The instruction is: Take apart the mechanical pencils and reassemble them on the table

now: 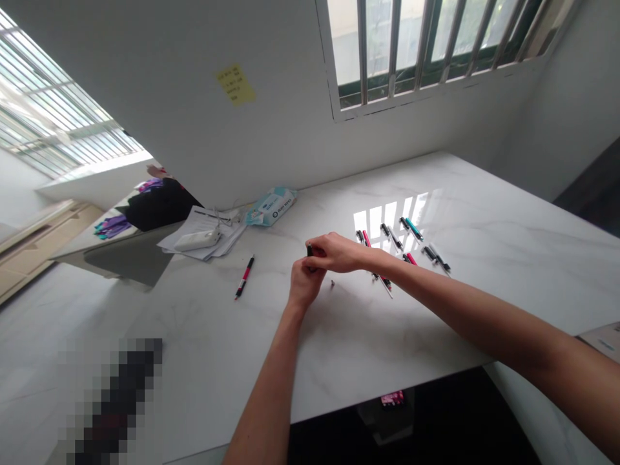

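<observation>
My left hand [304,285] and my right hand [335,252] meet above the middle of the white marble table [217,349]. Both are closed around one pen [309,250], of which only a black end shows at the top of my right fist. A tiny dark part [332,282] lies on the table just right of my left hand. A red and black pen [245,277] lies alone to the left of my hands. Several more pens [404,242], red, teal and black, lie in a loose row behind my right forearm.
A pack of wet wipes [271,206] and a pile of papers with a white device [201,237] sit at the back left by the wall. A black bag [157,203] lies further left. The table's front edge [387,391] runs below my arms.
</observation>
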`<act>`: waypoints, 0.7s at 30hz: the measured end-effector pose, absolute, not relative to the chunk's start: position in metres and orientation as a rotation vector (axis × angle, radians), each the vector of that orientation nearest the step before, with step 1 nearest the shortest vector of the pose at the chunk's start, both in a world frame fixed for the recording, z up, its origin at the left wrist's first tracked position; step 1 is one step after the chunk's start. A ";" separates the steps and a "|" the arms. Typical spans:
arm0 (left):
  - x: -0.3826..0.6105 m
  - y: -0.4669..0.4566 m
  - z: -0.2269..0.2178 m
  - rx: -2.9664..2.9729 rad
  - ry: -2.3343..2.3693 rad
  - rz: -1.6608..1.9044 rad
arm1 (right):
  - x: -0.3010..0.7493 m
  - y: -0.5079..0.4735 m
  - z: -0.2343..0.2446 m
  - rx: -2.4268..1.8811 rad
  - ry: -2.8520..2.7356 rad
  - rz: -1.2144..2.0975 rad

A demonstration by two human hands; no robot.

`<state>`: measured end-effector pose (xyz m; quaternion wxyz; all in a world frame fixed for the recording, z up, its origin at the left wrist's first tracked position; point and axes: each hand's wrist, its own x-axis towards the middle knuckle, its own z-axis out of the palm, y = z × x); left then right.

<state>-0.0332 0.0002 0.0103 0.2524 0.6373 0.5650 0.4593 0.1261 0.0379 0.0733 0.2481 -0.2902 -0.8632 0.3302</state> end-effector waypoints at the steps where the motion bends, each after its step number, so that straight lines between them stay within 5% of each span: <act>1: -0.034 0.001 0.010 1.729 1.536 1.261 | 0.128 0.039 0.074 -0.774 -2.352 0.908; 21: -0.035 0.000 0.002 1.707 1.593 1.231 | 0.129 0.045 0.076 -0.798 -2.192 1.122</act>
